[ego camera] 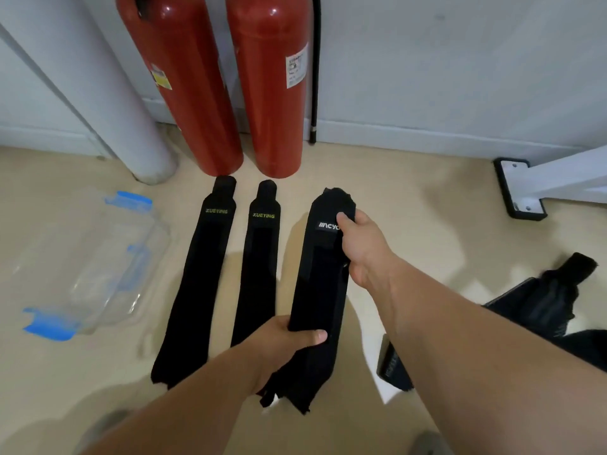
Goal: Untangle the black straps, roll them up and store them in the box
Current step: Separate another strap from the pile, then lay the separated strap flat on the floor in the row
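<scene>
Three black straps lie side by side on the floor [427, 224], running lengthwise away from the person toward the wall [460, 60]. The left strap [197, 284] and the middle strap [258, 277] lie flat and straight with a narrow gap between them, each bearing yellow-green lettering near its far end. The right strap [320, 290] is wider and carries a white label near its far end, and both hands are on it. The left hand [282, 343] grips its near end, fingers curled under and thumb laid across the top, with ragged loose ends hanging below the grip. The right hand [361, 247] holds the far part from the right edge, its thumb pressed on the label and its fingers wrapped round the side. Whether this strap rests on the floor or is held just off it I cannot tell. The box [98, 257], clear plastic with blue clips, sits on the floor left of the straps, apart from them. Off to the right, well apart from the three, a pile [542, 307] of more black straps lies bunched up, and a small dark piece [392, 366] shows partly under the right forearm. Two red cylinders [262, 93] stand against the wall just beyond the strap ends, with a white pipe [108, 103] to their left and a white frame foot [519, 192] on the right.
</scene>
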